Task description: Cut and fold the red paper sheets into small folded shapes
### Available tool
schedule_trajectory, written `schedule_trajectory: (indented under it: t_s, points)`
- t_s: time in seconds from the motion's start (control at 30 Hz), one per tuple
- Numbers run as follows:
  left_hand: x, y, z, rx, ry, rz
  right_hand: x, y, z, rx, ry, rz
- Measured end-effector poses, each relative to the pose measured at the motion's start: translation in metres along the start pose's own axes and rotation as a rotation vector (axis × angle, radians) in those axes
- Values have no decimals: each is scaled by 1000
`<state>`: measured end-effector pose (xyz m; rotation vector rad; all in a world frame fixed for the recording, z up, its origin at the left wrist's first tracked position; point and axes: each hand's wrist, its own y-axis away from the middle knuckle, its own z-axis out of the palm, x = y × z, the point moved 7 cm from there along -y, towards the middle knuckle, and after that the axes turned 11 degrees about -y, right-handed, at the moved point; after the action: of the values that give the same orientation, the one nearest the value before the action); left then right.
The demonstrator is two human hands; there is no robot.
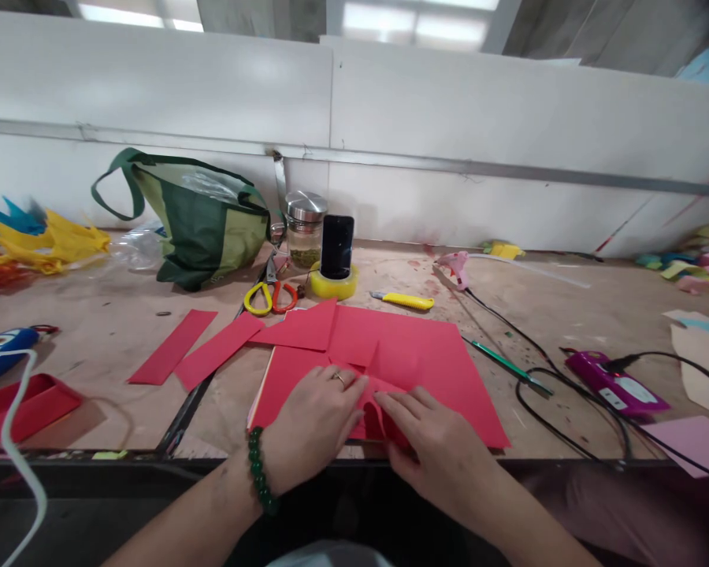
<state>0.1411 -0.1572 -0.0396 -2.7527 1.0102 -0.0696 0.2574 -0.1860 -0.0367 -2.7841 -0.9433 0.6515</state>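
My left hand (316, 417), with a ring and a green bead bracelet (261, 471), presses its fingers together on a small folded piece of red paper (393, 364). Opposite it, my right hand (428, 441) pinches the same piece, its fingertips close to those of the left. Beneath both hands lie larger red sheets (449, 370), stacked near the table's front edge. A cut red piece (304, 327) overlaps the stack's far left corner. Two red strips (174, 346) rest just left of it. The fingers partly hide the folded piece.
Beyond the paper are yellow-and-red-handled scissors (272, 295), a yellow cutter (407, 301) and a phone (336, 246) standing in a tape roll (334, 285). A pink glue gun (454, 268), green pen-like tool (508, 365) and purple power strip (618, 386) with cables lie right. A green bag (198, 228) stands back left.
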Motion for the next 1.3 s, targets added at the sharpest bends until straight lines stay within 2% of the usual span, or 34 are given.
schedule_trajectory:
  t_s: [0.13, 0.3, 0.4, 0.53, 0.7, 0.8, 1.03, 1.3]
  points:
    - [4, 14, 7, 33, 71, -14, -7, -1, 7, -59, -21, -14]
    - [0, 28, 14, 41, 104, -33, -2, 4, 0, -57, -160, -46]
    - [1, 34, 15, 37, 101, -23, 2, 3, -2, -57, -201, -45]
    - [5, 40, 10, 94, 119, 20, 10, -3, -1, -95, -292, -51]
    - [5, 47, 8, 149, 197, 51, 38, -16, -1, -155, -580, 59]
    - [1, 49, 9, 166, 246, 35, 56, -24, 0, -121, -657, 179]
    - [-2, 48, 7, 226, 294, 24, 69, -32, 11, -26, -544, 294]
    - [-3, 45, 4, 231, 287, 4, 65, -30, 11, 13, -496, 324]
